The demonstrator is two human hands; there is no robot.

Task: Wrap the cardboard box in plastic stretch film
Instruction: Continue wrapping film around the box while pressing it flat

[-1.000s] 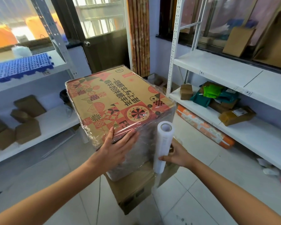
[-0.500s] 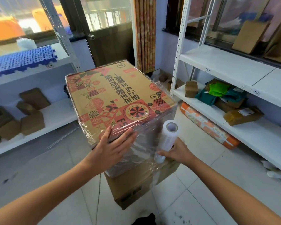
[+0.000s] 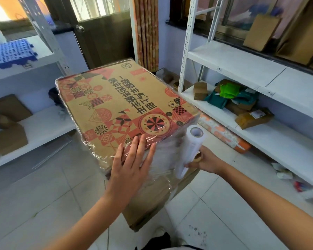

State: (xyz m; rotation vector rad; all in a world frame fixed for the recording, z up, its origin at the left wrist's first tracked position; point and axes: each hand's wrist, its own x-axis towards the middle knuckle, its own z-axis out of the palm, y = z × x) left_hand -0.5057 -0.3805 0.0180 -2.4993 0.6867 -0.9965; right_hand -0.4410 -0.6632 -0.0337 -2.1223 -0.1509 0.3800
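- The top of the cardboard box [image 3: 126,103], seen upside down from the head view, bears large black Chinese characters in a line: 一路顺丰相伴顺丰与上到.
- Near its far corner sits a small round "SF" logo [image 3: 125,65].
- Labels on the shelf parcels are too small to read.

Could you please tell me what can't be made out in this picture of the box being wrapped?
All in the head view:
- The near side of the printed cardboard box: blurred behind layered stretch film and partly covered by the left hand.
- The lower end of the film roll: hidden by the right hand gripping it.
- The plain brown box underneath: mostly hidden by the box above and the left forearm.
- The parcel label on the shelf: too small to read.
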